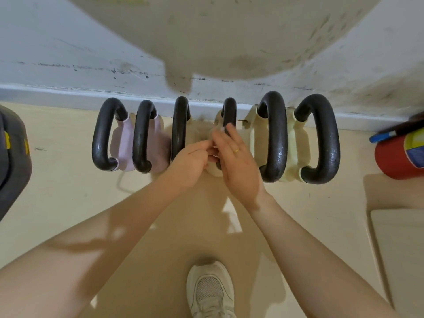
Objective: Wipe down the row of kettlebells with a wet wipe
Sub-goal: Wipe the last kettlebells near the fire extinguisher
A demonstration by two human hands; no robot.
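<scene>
Several kettlebells with black handles stand in a row along the wall: two pink ones (125, 143) at the left, two beige ones in the middle (179, 125), two pale yellow ones (296, 143) at the right. My left hand (190, 164) and my right hand (238, 161) meet over the fourth kettlebell's handle (229, 113). A small white wet wipe (220, 129) shows at my right fingertips against that handle. My left fingers pinch toward the same spot, and whether they touch the wipe is hidden.
A red fire extinguisher (399, 154) lies at the right by the wall. A dark grey object (11, 157) sits at the left edge. A large pale round object (229, 31) hangs overhead. My white shoe (210, 292) stands on the beige floor below.
</scene>
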